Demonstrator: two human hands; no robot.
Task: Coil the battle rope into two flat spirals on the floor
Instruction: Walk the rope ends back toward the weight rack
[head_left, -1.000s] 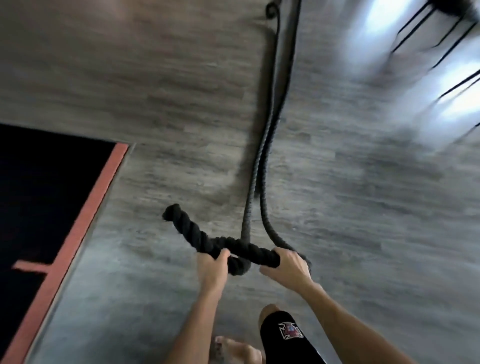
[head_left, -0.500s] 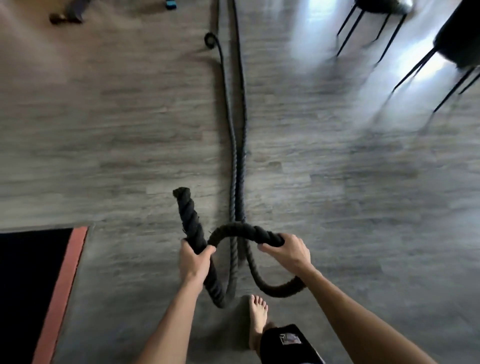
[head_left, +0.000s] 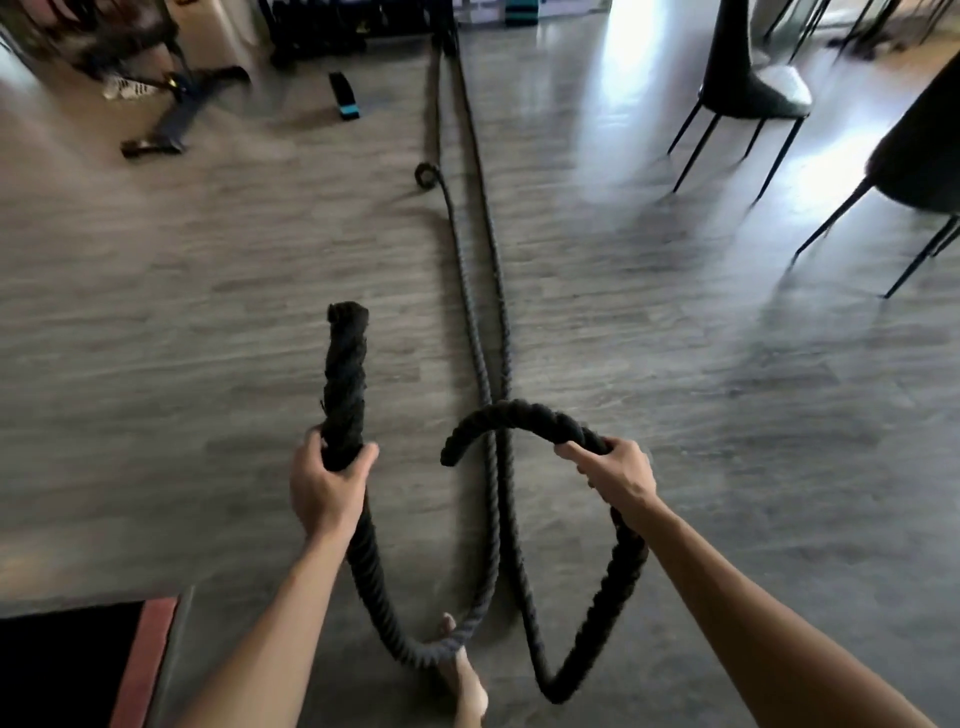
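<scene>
I have both ends of the thick black twisted battle rope (head_left: 345, 374) off the floor. The left hand (head_left: 327, 483) is wrapped around one end, which stands upright above the fist. The right hand (head_left: 621, 475) clasps the other end, which arches over to the left and droops. From each fist the rope hangs to a slack loop beside the bare foot (head_left: 465, 675). From there the two strands run side by side, crossing once, toward the far wall.

I judge that neither spiral is begun. To do this well I would choose one end, lay its tip flat as the centre and wind the rope snugly round it, turn touching turn. I would feed slack from the long run instead of dragging the whole length. The strands cross just ahead of the hands, so I would part them first and give each spiral its own side.

The grey wood-grain plank floor (head_left: 727, 415) looks smooth, so coils may slide. A black mat with a red border (head_left: 143, 660) sits at lower left, dark chairs on thin legs (head_left: 737, 101) stand at right, and a black-and-blue block (head_left: 344, 98) lies far off.
</scene>
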